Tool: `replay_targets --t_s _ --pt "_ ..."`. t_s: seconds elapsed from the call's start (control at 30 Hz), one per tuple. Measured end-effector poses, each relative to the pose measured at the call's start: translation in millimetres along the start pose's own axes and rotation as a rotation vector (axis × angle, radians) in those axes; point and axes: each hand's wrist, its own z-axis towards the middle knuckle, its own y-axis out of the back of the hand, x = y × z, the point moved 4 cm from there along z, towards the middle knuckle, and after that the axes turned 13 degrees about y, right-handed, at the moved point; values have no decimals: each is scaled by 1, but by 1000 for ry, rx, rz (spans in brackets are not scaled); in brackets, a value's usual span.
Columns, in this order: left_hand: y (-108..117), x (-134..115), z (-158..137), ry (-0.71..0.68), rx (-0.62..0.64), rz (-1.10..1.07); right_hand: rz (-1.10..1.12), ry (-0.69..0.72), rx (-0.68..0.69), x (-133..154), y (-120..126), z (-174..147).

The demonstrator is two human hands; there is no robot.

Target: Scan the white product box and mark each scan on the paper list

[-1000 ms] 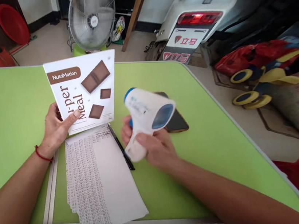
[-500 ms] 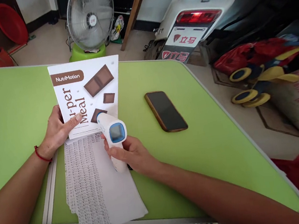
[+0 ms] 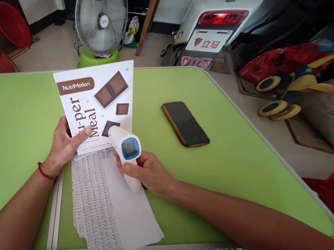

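My left hand point(image 3: 65, 144) grips the lower left of a white box point(image 3: 107, 73) printed "NutriMotion" with chocolate pieces, its thumb lying across the front. The box is raised, its printed face turned toward me. Wrapped round the handle of a white infrared thermometer point(image 3: 129, 169) is my right hand point(image 3: 147, 172). The thermometer's nose is close to the lower right of the box; I cannot tell whether they touch. Its blue-framed screen faces me, with no readable figures. Beneath both lie handwritten paper sheets point(image 3: 131, 224), partly covered by the box and the thermometer.
The sheets rest on a green table point(image 3: 236, 165) with a pale metal edge. A dark phone point(image 3: 186, 123) in a brown case lies right of the box. Beyond the table stand a fan point(image 3: 102, 20) on a green stool and a white scooter point(image 3: 220, 17).
Both hands keep their holds, with the box and thermometer almost exactly where they were. The view has shifted very slightly.
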Motion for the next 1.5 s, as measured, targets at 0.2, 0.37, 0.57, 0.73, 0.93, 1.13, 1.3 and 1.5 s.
replay_targets --t_s 0.2,0.37,0.57,0.73,0.93,1.13,1.3,1.5 --pt "0 0 1 -7 14 -15 -12 -10 4 1 -1 -1" --pt "0 -2 0 -6 13 -8 -24 3 27 3 -2 -1" --pt "-1 -1 0 -4 19 -17 -27 -8 40 3 -2 -1" --pt "-2 0 0 -8 23 -26 -22 -24 32 3 -2 -1" --pt "-3 -2 -2 -14 24 -22 -3 -17 22 3 -2 -1" --pt "-2 -2 -3 -32 27 -7 -13 -13 28 3 -1 -1" --pt "-2 -2 -3 -24 27 -12 -3 -2 54 5 -1 -1" --pt "0 -4 -3 -91 -5 12 -309 191 -43 22 15 5"
